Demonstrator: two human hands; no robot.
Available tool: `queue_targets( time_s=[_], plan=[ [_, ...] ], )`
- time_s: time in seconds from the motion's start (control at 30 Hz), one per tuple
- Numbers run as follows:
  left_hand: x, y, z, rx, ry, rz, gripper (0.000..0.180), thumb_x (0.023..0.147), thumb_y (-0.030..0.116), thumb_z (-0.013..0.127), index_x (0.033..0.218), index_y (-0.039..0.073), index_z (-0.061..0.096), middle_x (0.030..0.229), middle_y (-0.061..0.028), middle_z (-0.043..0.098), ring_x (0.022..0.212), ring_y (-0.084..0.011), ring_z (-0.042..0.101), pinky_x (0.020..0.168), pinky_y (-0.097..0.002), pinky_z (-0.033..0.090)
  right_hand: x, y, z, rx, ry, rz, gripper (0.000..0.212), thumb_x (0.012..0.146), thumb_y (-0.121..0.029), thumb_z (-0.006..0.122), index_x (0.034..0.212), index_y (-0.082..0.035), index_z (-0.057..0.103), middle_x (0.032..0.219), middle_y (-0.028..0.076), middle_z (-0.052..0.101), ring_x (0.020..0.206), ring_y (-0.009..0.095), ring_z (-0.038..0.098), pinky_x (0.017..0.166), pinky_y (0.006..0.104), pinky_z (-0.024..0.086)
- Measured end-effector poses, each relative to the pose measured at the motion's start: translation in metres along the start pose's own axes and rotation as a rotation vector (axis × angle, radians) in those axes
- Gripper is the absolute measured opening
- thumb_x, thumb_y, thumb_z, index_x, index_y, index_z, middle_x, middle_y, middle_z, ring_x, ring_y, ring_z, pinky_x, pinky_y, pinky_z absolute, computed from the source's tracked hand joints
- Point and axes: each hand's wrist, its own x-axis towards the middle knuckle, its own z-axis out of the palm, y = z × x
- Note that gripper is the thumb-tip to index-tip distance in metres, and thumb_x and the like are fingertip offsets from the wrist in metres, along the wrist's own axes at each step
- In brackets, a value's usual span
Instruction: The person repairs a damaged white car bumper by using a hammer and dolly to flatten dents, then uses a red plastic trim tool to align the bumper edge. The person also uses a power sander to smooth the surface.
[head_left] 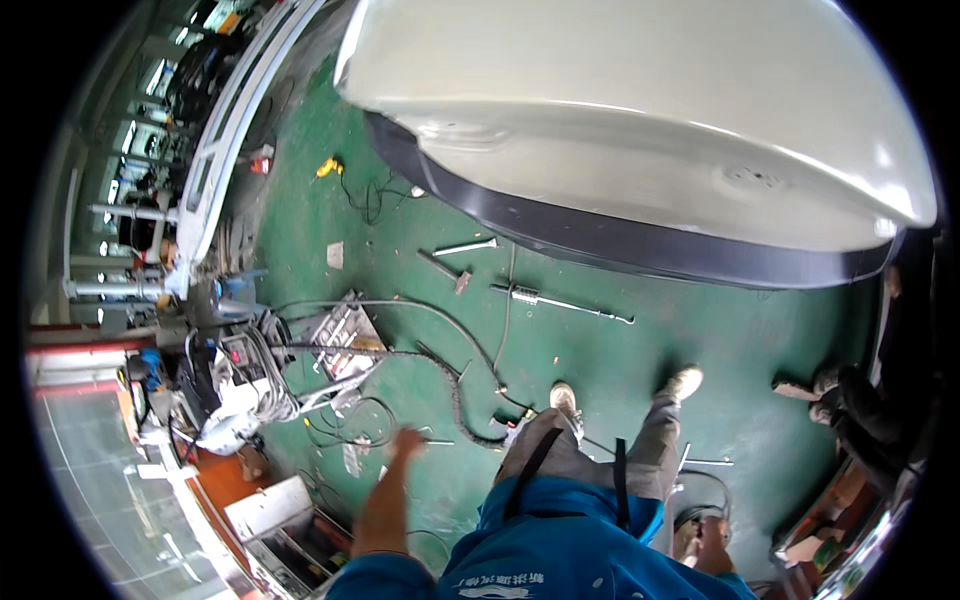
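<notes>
My left hand (405, 446) is held out over the green floor at the lower left, smeared by motion, so its fingers cannot be made out. Nearest below it are a thin metal rod (438, 442) and a loop of dark cable (372, 437). Low beside my right leg is my right hand (708, 532), small and partly shaded. Something pale lies against it, and whether it is held is unclear. Ahead of my feet rest a slide hammer (575, 303) with a hooked end, a hammer (450, 272) and a shiny metal bar (466, 246).
A pale car's rear with a dark bumper (620, 237) fills the far side. Thick hoses (452, 385) run from a cable-laden cart (240, 375) toward my feet. A yellow power tool (329, 168) lies far left. Another person's dark-trousered legs (865, 415) are at right, above a box (835, 520).
</notes>
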Motion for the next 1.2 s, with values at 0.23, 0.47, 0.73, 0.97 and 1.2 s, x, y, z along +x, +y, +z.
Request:
queue_targets(
  time_s=[0.23,0.47,0.73,0.97,1.2],
  plan=[
    [-0.160,-0.224,-0.032,-0.141,0.371,-0.670,0.027,0.095,0.026,0.059,0.096,0.004,0.073,0.101,-0.0216,0.074,0.090,-0.0387,0.074,0.079,-0.0493,0.059,-0.242,-0.222,0.269,-0.534,-0.305,-0.959,0.035,0.087,-0.014,0.058,0.116,0.000,0.073,0.108,0.022,0.075,0.099,0.040,0.072,0.087,0.0415,0.056],
    [-0.065,-0.014,-0.016,-0.397,0.458,0.024,0.029,0.089,0.008,0.061,0.116,0.014,0.067,0.128,-0.0098,0.068,0.118,-0.0317,0.065,0.098,-0.0427,0.055,-0.365,-0.425,0.448,-1.038,-0.232,-1.377,0.038,0.087,-0.032,0.068,0.116,-0.009,0.073,0.106,0.020,0.075,0.100,0.037,0.072,0.087,0.0460,0.058],
    [-0.087,0.147,-0.027,-1.443,-0.117,-0.594,0.035,0.096,0.030,0.064,0.120,0.005,0.070,0.116,-0.0213,0.072,0.113,-0.0393,0.067,0.094,-0.0468,0.054,-0.506,-0.481,0.628,-1.572,-0.387,-1.479,0.047,0.087,-0.042,0.068,0.126,-0.015,0.070,0.123,0.016,0.071,0.116,0.039,0.066,0.096,0.0483,0.055],
    [0.055,-0.111,-0.110,-1.345,0.398,-0.869,0.035,0.094,0.024,0.063,0.120,0.000,0.070,0.100,-0.0210,0.076,0.093,-0.0358,0.074,0.081,-0.0434,0.057,-0.608,-0.486,0.878,-1.279,-0.603,-1.421,0.044,0.088,-0.041,0.067,0.118,-0.009,0.071,0.120,0.018,0.071,0.111,0.039,0.068,0.097,0.0488,0.053],
    [0.405,-0.504,-0.349,-1.073,0.848,-0.137,0.038,0.095,0.023,0.070,0.127,0.003,0.065,0.108,-0.0206,0.070,0.098,-0.0386,0.069,0.086,-0.0457,0.055,-0.567,-0.593,1.289,-1.148,-0.389,-2.036,0.031,0.087,-0.032,0.069,0.112,-0.014,0.074,0.112,0.017,0.072,0.109,0.037,0.067,0.092,0.0476,0.055]
  ],
)
